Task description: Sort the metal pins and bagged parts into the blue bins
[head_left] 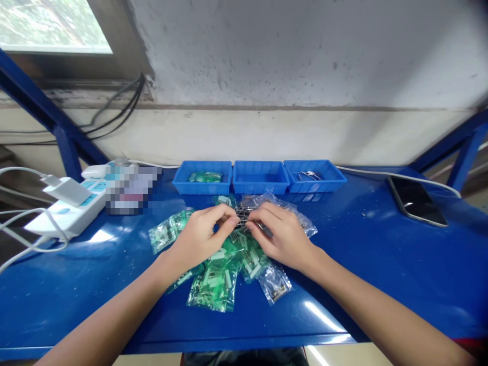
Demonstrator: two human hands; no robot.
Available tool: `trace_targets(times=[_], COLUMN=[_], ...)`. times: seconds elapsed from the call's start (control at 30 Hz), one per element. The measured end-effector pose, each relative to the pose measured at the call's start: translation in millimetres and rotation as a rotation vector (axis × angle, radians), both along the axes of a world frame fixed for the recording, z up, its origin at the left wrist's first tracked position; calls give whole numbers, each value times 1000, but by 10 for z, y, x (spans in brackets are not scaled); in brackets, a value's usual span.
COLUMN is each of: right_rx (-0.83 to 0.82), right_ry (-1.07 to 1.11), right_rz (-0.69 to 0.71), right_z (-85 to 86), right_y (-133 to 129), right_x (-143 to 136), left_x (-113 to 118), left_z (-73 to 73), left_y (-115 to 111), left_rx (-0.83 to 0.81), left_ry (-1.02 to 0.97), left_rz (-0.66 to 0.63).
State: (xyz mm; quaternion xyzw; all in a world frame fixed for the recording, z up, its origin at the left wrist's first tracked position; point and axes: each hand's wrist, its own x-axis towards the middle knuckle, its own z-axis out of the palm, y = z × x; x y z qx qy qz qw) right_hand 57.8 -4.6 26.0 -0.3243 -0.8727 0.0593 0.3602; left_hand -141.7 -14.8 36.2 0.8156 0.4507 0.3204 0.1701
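Observation:
Between my two hands is a cluster of thin, dark metal pins [244, 211], perhaps screws; they are too small to tell exactly. My left hand [208, 229] is closed in a pinch, thumb and index fingertips on pins at the left of the cluster. From the other side my right hand [280, 231] pinches at the same cluster. Under and around the hands lie clear green packets [213, 287] with small pale parts inside. Clear colourless packets [275, 284] are on the right of the heap, one holding brass-coloured pieces.
Three blue bins stand in a row behind the heap: the left bin [202, 188] has green packets, the middle bin [261, 188] shows a bare floor, the right bin [316, 187] has metal pins. A power strip [64, 213] with cables is left, a phone [417, 200] right.

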Motion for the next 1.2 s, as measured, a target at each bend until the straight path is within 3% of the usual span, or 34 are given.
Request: trace_targets(times=[0.4,0.7,1.2], right_rx=[-6,-33,-6], right_ry=[37,31,59], right_rz=[-5,-9,66], right_z=[-3,-5,-19], right_y=[-11,-5,-12], right_x=[10,16,14], left_x=[29,62,75], left_z=[-2,-21,-3], left_y=[-20,-42,-64], left_rx=[95,212,116], left_ry=[41,-40,-51], left_rz=[18,52,65])
